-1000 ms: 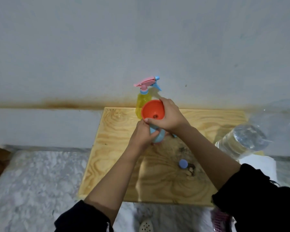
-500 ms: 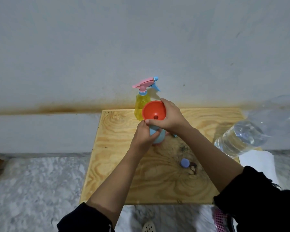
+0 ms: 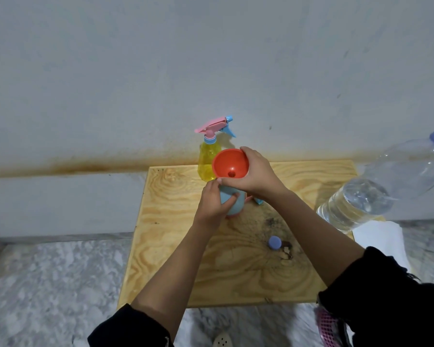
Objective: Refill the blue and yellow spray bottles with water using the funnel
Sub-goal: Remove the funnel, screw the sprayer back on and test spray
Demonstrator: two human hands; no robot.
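- The person is wearing a black top; its sleeves are sitting pushed up past the forearms.
- The left sleeve is showing at the bottom centre-left of the frame, bunched into a thick dark cuff.
- The right sleeve is filling the lower right corner, loose and creased.
- Both forearms are showing bare, as are the left hand and right hand.

A light wooden board lies on the grey marbled counter against a pale wall with a rusty stain. A white cloth lies beside the board's right edge
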